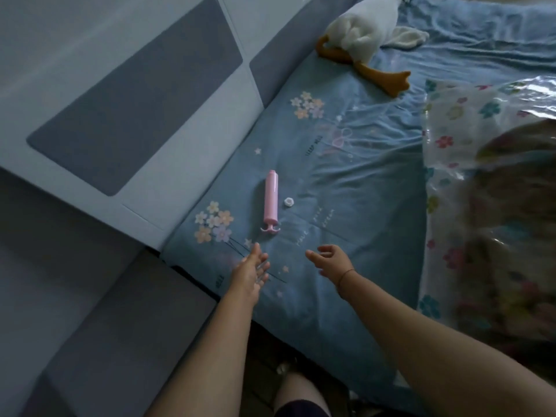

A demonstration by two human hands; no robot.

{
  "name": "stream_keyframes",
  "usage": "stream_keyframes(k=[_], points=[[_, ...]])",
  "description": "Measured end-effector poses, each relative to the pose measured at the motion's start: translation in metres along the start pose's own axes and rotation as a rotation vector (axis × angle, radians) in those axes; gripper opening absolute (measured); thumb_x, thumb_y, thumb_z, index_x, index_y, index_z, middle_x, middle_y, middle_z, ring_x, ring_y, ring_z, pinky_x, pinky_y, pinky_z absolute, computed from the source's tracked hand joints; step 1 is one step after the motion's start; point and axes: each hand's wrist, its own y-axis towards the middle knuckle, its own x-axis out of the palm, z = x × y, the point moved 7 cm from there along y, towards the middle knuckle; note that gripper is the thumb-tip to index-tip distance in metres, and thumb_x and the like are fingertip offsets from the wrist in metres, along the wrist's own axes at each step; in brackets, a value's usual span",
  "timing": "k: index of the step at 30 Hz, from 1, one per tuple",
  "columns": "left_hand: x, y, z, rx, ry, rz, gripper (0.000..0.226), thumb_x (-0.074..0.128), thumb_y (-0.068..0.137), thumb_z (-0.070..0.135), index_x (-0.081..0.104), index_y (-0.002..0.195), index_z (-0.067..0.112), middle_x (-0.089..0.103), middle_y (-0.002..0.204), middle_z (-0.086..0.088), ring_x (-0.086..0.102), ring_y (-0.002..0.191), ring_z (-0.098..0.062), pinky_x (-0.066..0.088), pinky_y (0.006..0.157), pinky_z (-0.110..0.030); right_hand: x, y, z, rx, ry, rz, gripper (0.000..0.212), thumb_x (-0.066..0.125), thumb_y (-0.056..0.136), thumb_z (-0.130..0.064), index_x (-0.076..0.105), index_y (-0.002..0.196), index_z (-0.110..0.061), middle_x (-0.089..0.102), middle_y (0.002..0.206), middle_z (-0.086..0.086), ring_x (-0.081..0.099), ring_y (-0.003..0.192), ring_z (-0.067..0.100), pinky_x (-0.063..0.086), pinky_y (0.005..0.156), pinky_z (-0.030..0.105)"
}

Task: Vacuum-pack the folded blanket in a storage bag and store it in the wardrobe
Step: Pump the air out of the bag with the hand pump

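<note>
At the bottom edge one bare knee (301, 395) shows, just before the near side of the bed (346, 326). Two forearms reach over this side. The left hand (251, 272) has its fingers straight and a little spread, so its grip is apart and holds nothing. The right hand (329, 260), with a thin bracelet (343, 278) at the wrist, has its fingers loosely bent. Its grip is also apart and holds nothing. Whether the hands touch the sheet (361, 182) I cannot tell.

Just beyond the left fingertips lies one pink hand pump (270, 203), flat on the sheet, its handle toward the hands. One small white cap (288, 202) lies just beside it on the right, not touching. Left of the pump the bed meets the padded headboard (135, 115) along a slanted edge.

A wide stretch of wrinkled sheet separates the pump from the one storage bag (445, 115) at the right, which is of clear plastic with flowers. The blanket (511, 221) is inside it, blurred.

Farthest away, one plush duck (361, 34) lies near the headboard.
</note>
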Motion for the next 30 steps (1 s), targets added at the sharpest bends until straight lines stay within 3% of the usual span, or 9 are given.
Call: stream_keyframes(k=[3, 6, 8, 10, 12, 17, 21, 26, 30], points=[[-0.015, 0.023, 0.008, -0.033, -0.007, -0.008, 0.033, 0.048, 0.097, 0.045, 0.058, 0.098, 0.013, 0.058, 0.119, -0.007, 0.051, 0.125, -0.025, 0.039, 0.098, -0.035, 0.037, 0.023, 0.002, 0.088, 0.049, -0.021, 0.044, 0.072, 0.082, -0.027, 0.049, 0.113, -0.008, 0.057, 0.091, 0.006, 0.054, 0.075, 0.016, 0.045, 0.059, 0.024], [-0.029, 0.053, 0.021, -0.057, -0.03, 0.007, 0.042, 0.046, 0.099, 0.044, 0.058, 0.119, 0.008, 0.056, 0.12, -0.006, 0.049, 0.128, -0.027, 0.039, 0.093, -0.034, 0.076, 0.05, 0.003, 0.171, 0.098, -0.053, 0.049, 0.073, 0.08, -0.034, 0.054, 0.113, -0.003, 0.056, 0.088, 0.009, 0.056, 0.071, 0.014, 0.045, 0.057, 0.023], [-0.035, 0.071, 0.032, -0.078, -0.033, -0.002, 0.042, 0.045, 0.099, 0.043, 0.056, 0.122, 0.009, 0.057, 0.12, -0.005, 0.05, 0.127, -0.025, 0.037, 0.093, -0.033, 0.104, 0.067, 0.006, 0.26, 0.234, -0.077, 0.048, 0.071, 0.078, -0.037, 0.057, 0.108, -0.003, 0.06, 0.096, 0.024, 0.064, 0.087, 0.026, 0.054, 0.073, 0.031], [-0.045, 0.093, 0.04, -0.098, -0.029, -0.008, 0.032, 0.047, 0.099, 0.042, 0.06, 0.101, 0.013, 0.061, 0.111, -0.002, 0.052, 0.121, -0.022, 0.037, 0.095, -0.033, 0.128, 0.082, 0.007, 0.358, 0.382, -0.049, 0.051, 0.064, 0.087, -0.033, 0.052, 0.123, 0.001, 0.047, 0.132, 0.032, 0.049, 0.124, 0.038, 0.041, 0.105, 0.044], [-0.055, 0.113, 0.049, -0.115, -0.019, -0.002, 0.027, 0.048, 0.098, 0.042, 0.06, 0.092, 0.018, 0.063, 0.105, 0.0, 0.054, 0.114, -0.02, 0.036, 0.1, -0.035, 0.149, 0.098, 0.007, 0.423, 0.516, -0.014, 0.056, 0.059, 0.091, -0.033, 0.044, 0.133, 0.001, 0.04, 0.143, 0.026, 0.041, 0.132, 0.034, 0.036, 0.109, 0.04], [-0.08, 0.156, 0.061, -0.142, 0.034, 0.0, 0.026, 0.052, 0.095, 0.043, 0.061, 0.093, 0.019, 0.065, 0.101, 0.003, 0.056, 0.11, -0.02, 0.038, 0.104, -0.037, 0.176, 0.14, 0.02, 0.496, 0.686, 0.073, 0.042, 0.062, 0.087, -0.04, 0.054, 0.111, -0.006, 0.058, 0.103, 0.007, 0.057, 0.1, 0.021, 0.046, 0.093, 0.034], [-0.087, 0.178, 0.066, -0.16, 0.06, -0.009, 0.025, 0.052, 0.095, 0.043, 0.061, 0.094, 0.019, 0.064, 0.107, 0.001, 0.056, 0.111, -0.02, 0.036, 0.108, -0.04, 0.178, 0.159, 0.03, 0.513, 0.762, 0.149, 0.026, 0.061, 0.089, -0.032, 0.053, 0.096, -0.009, 0.062, 0.088, 0.006, 0.06, 0.092, 0.019, 0.046, 0.096, 0.035], [-0.082, 0.182, 0.07, -0.171, 0.091, -0.015, 0.026, 0.054, 0.094, 0.043, 0.061, 0.094, 0.018, 0.066, 0.106, 0.001, 0.058, 0.11, -0.021, 0.039, 0.102, -0.037, 0.173, 0.16, 0.029, 0.485, 0.836, 0.245, 0.013, 0.061, 0.091, -0.017, 0.054, 0.098, -0.01, 0.068, 0.071, 0.006, 0.066, 0.054, 0.013, 0.055, 0.045, 0.024], [-0.056, 0.174, 0.079, -0.166, 0.149, -0.062, 0.037, 0.054, 0.095, 0.042, 0.06, 0.116, 0.011, 0.062, 0.128, -0.007, 0.056, 0.111, -0.021, 0.039, 0.096, -0.036, 0.151, 0.136, 0.005, 0.356, 0.808, 0.267, 0.017, 0.06, 0.09, -0.003, 0.052, 0.075, -0.006, 0.063, 0.053, 0.007, 0.062, 0.041, 0.01, 0.053, 0.043, 0.021]])
